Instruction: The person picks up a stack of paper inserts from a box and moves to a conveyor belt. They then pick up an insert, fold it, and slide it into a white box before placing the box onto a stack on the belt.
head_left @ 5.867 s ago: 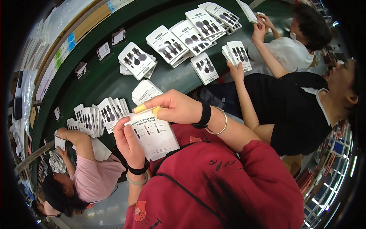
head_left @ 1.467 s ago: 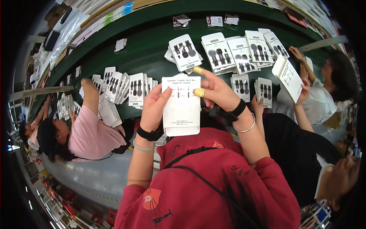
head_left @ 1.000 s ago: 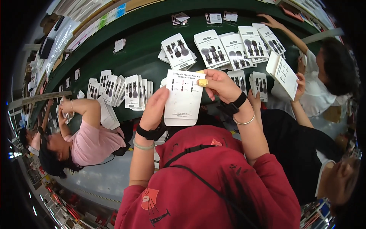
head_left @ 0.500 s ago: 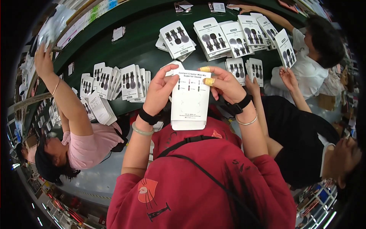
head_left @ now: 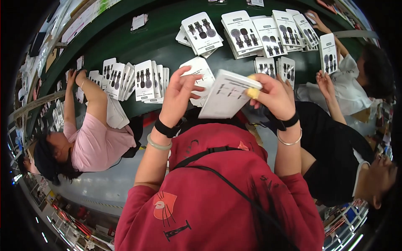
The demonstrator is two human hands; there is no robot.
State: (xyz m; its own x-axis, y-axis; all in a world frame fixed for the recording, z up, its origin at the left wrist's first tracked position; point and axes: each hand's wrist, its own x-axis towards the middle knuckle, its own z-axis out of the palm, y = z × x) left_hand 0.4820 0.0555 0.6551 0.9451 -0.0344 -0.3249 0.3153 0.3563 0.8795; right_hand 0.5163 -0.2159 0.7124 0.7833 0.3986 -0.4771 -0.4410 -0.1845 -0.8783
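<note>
My right hand (head_left: 271, 95) has yellow tape on its thumb and a finger. It pinches a flat white box (head_left: 224, 100) by its upper right edge, tilted in front of my body. The box's printed face, with small dark pictures, is turned toward me. My left hand (head_left: 180, 95) is open and off that box, with fingers apart and curved. Beneath and beside its fingertips lies another white box (head_left: 200, 71) on the dark green table (head_left: 163, 42).
Stacks of white microphone boxes (head_left: 203, 32) stand ahead and to the right, and more boxes (head_left: 144, 79) are left. A person in pink (head_left: 102, 146) sits at left. At right are a person in black (head_left: 326, 150) and one in white (head_left: 347, 90) with a box in hand.
My left hand has let go of the box and moved slightly left. My right hand has shifted right, and the box has tilted. The person in pink has lowered an arm toward the table.
</note>
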